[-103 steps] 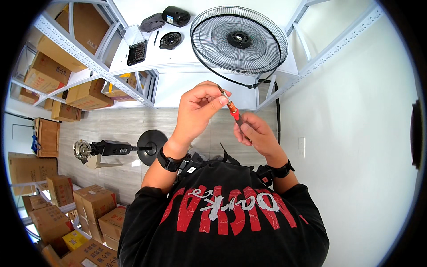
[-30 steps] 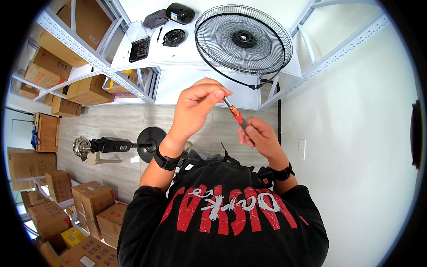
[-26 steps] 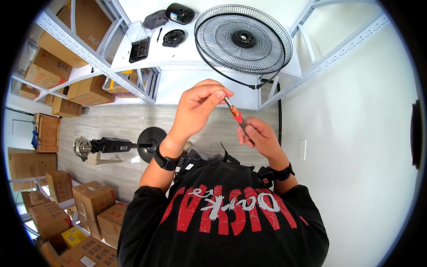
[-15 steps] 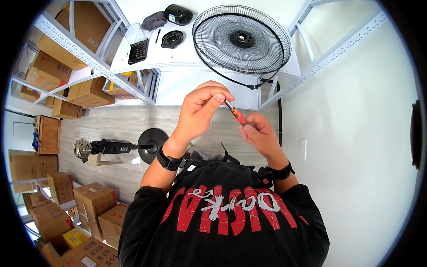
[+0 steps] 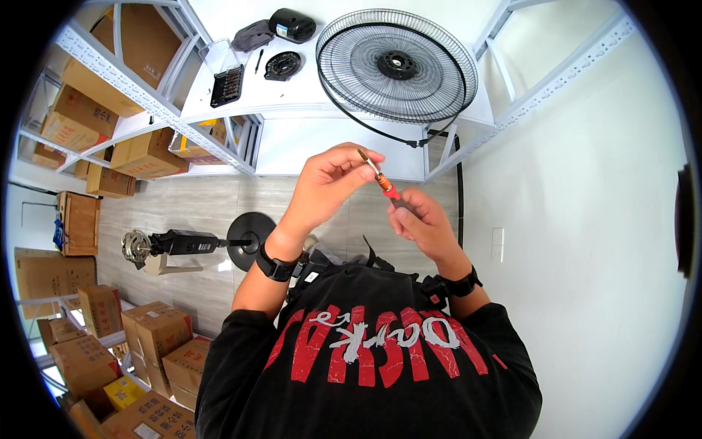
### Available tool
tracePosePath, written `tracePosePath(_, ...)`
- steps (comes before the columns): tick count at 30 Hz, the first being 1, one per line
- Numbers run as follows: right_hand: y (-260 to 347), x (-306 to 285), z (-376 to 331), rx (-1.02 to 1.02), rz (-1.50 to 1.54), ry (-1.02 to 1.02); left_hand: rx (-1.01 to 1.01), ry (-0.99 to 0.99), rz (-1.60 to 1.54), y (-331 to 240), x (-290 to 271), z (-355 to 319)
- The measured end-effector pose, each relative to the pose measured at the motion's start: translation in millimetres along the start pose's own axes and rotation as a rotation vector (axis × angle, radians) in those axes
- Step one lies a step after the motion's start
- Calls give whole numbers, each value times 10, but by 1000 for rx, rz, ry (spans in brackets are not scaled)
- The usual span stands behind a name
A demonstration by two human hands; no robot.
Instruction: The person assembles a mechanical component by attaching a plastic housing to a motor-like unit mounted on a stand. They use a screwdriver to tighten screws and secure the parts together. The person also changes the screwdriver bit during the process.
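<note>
A screwdriver (image 5: pixel 387 186) with a red and dark handle, an orange collar and a thin metal shaft is held up in front of my chest. My right hand (image 5: pixel 423 221) is closed around its handle. Thumb and fingers of my left hand (image 5: pixel 327 187) pinch the shaft near the collar, and the brownish tip sticks out past them, pointing up and to the left. Beyond my hands, a round black wire fan grille (image 5: pixel 431 84) lies on the white shelf. An open bit case (image 5: pixel 227 86) with several bits stands at that shelf's left end.
A round black part (image 5: pixel 283 65), a thin black tool (image 5: pixel 259 61) and a black motor housing (image 5: pixel 292 25) lie left of the grille. A fan stand (image 5: pixel 186 241) with a round base is on the left. Cardboard boxes (image 5: pixel 155 329) fill racks at left; a white wall (image 5: pixel 578 219) stands right.
The screwdriver's tip now shows above my left fingers, which covered that end before. My left hand has shifted slightly down, and my right hand slightly left, along with the handle.
</note>
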State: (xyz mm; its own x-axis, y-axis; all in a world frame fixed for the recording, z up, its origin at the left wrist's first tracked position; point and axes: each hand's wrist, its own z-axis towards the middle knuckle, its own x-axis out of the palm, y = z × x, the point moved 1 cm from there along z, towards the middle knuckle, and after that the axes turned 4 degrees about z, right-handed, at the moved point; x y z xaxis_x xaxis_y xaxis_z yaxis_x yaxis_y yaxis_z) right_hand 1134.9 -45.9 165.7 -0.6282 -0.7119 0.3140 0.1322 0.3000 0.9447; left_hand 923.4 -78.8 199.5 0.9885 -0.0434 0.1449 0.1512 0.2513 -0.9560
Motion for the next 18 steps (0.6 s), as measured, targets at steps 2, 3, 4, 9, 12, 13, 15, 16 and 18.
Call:
tracePosePath(2,25,36,18,28,25,16,2,25,-40,-9,4,-19)
tracePosePath(3,34,49,25,40,42,24,4,36,-59,-16,6,-23)
tracePosePath(4,37,64,33,53,60,34,9,15,-86,-20,2,-26)
tracePosePath(9,15,143,142,52,34,58,54,-59,-113,-17,-109,-81)
tracePosePath(12,-2,239,222,-12,-43,39,108,-105,53,-13,-237,-144)
tracePosePath(13,-43,272,278,-60,-80,31,105,-129,31,-15,-272,-157)
tracePosePath(15,-92,333,376,-89,-119,28,101,-181,-13,-19,-324,-202)
tracePosePath(16,-92,357,441,-72,-125,38,77,-186,-41,-24,-383,-209)
tracePosePath(18,-120,428,563,-18,-120,49,32,-200,-95,-43,-526,-240)
